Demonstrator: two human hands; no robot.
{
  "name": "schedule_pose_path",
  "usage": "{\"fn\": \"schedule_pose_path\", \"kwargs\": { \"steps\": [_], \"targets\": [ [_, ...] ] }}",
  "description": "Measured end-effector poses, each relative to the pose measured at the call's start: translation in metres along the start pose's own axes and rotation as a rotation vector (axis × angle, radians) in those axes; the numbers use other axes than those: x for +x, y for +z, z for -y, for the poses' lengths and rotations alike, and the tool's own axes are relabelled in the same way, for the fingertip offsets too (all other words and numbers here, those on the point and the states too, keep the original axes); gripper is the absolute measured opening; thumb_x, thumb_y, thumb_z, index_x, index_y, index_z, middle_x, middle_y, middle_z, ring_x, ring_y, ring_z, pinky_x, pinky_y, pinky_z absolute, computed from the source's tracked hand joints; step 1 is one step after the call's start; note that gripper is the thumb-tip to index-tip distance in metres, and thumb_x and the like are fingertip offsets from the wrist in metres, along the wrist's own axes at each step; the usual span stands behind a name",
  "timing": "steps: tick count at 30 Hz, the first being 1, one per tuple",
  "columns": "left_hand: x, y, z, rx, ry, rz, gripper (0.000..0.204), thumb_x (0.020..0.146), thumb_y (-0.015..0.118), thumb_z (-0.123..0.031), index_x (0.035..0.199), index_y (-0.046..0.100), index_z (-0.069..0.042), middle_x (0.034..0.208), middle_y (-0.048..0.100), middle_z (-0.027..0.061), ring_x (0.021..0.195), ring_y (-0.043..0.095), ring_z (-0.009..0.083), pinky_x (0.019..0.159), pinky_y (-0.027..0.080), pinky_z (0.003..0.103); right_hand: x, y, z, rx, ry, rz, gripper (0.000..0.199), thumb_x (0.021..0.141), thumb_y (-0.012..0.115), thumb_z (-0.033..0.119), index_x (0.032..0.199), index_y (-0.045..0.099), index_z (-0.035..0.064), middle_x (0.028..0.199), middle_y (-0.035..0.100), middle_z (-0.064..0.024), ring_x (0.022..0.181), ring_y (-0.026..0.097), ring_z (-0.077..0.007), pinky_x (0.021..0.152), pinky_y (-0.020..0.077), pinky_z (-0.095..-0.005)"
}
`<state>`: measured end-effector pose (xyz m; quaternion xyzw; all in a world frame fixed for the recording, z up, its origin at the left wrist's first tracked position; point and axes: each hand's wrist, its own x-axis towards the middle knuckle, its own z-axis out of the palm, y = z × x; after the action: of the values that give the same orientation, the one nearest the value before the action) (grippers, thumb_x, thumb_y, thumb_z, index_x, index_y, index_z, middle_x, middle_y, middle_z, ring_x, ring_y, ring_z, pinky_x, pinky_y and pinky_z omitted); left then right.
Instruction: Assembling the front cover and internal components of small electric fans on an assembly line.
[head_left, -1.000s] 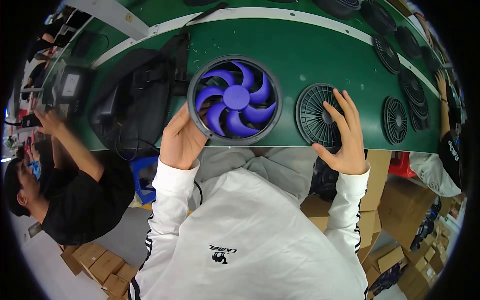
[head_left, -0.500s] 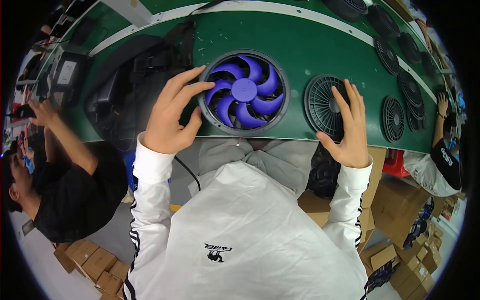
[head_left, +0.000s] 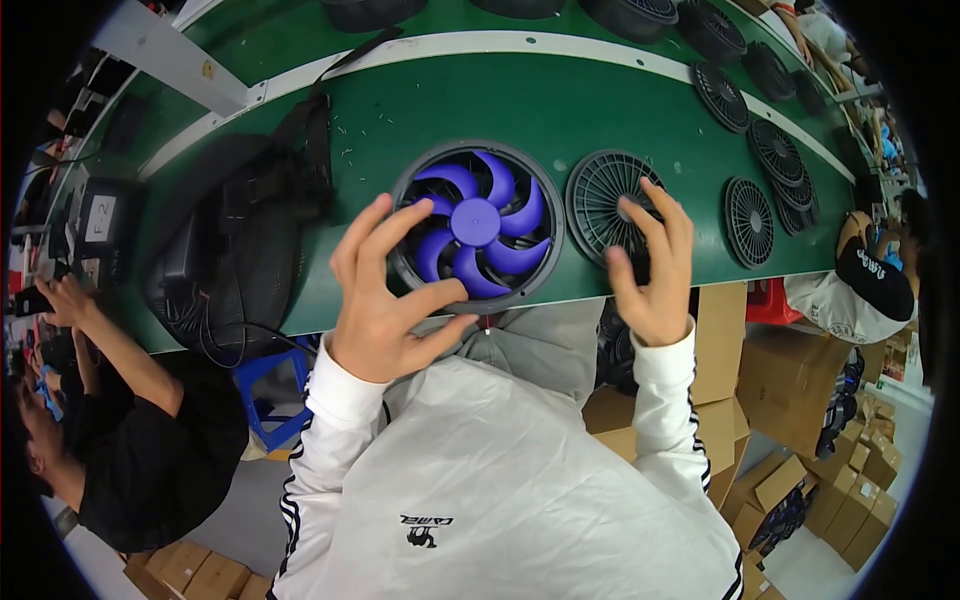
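Observation:
A round fan (head_left: 475, 222) with purple blades in a dark frame lies on the green table near its front edge. My left hand (head_left: 390, 290) is at its lower left, fingers bent over the frame and thumb just outside the near rim, closed on it. Beside the fan, to the right, is a round black grille (head_left: 590, 190). My right hand (head_left: 655, 270) is over the grille's right side, fingers apart, fingertips over the ribs. Whether they press on it I cannot tell. A thin wire end (head_left: 488, 322) hangs from the fan's near side.
Further right several black grilles (head_left: 749, 222) lie on the table. Black round housings (head_left: 630, 15) line the raised far strip. At left sit a black bag (head_left: 225, 240) and a black box (head_left: 110, 225). A co-worker (head_left: 150, 430) works at far left; another person (head_left: 860, 280) is at right.
The view has shifted. The fan now sits closer to the grille. My left hand has moved round toward the fan's near edge, and my right hand reaches further over the grille.

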<state>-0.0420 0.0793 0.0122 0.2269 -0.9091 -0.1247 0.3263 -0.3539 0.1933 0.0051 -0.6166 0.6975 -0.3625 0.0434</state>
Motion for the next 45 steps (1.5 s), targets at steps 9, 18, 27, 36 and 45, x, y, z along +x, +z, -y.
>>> {"fn": "schedule_pose_path", "kwargs": {
  "steps": [9,18,27,36,45],
  "targets": [
    [-0.003,0.004,0.020,-0.303,-0.205,-0.091,0.074,0.067,0.098,-0.039,0.130,0.067,-0.015,0.164,0.040,0.0285,0.146,0.043,0.0498,0.110,0.042,0.057,-0.004,-0.027,-0.017,-0.072,-0.196,0.295,0.056,0.076,0.070,0.014,0.131,0.073,0.0051,0.160,0.051,-0.0231,0.153,0.038,-0.0505,0.126,0.0223,-0.0682],
    [-0.007,0.004,0.022,-0.324,-0.190,-0.024,0.063,0.078,0.087,-0.038,0.128,0.062,-0.008,0.164,0.036,0.0335,0.144,0.047,0.0524,0.105,0.046,0.056,-0.001,-0.013,0.006,-0.136,-0.054,0.140,0.067,0.063,0.055,0.007,0.127,0.074,0.0030,0.158,0.054,-0.0252,0.155,0.037,-0.0504,0.130,0.0161,-0.0642],
    [-0.010,0.005,0.020,-0.328,-0.232,-0.035,0.056,0.078,0.087,-0.038,0.120,0.065,-0.008,0.162,0.039,0.0353,0.143,0.047,0.0530,0.103,0.048,0.055,-0.011,-0.013,-0.014,-0.140,-0.015,0.071,0.071,0.086,0.078,0.041,0.147,0.064,0.0068,0.169,0.039,-0.0243,0.156,0.033,-0.0492,0.126,0.0262,-0.0603],
    [-0.011,0.016,0.016,-0.221,-0.111,-0.115,0.056,0.067,0.099,-0.040,0.107,0.073,-0.010,0.163,0.038,0.0367,0.146,0.045,0.0529,0.102,0.049,0.058,0.001,-0.022,-0.026,-0.260,-0.121,0.148,0.088,0.084,0.083,0.046,0.156,0.053,0.0062,0.171,0.035,-0.0248,0.155,0.035,-0.0468,0.126,0.0296,-0.0553],
    [-0.001,0.030,0.007,-0.503,-0.306,-0.136,0.134,0.061,0.104,-0.042,0.161,0.027,0.001,0.164,0.036,0.0306,0.150,0.043,0.0482,0.122,0.037,0.053,0.054,-0.014,0.028,-0.029,-0.068,0.023,0.100,0.072,0.091,0.045,0.158,0.053,0.0090,0.161,0.043,-0.0297,0.146,0.043,-0.0507,0.121,0.0369,-0.0556]
  ]
}}
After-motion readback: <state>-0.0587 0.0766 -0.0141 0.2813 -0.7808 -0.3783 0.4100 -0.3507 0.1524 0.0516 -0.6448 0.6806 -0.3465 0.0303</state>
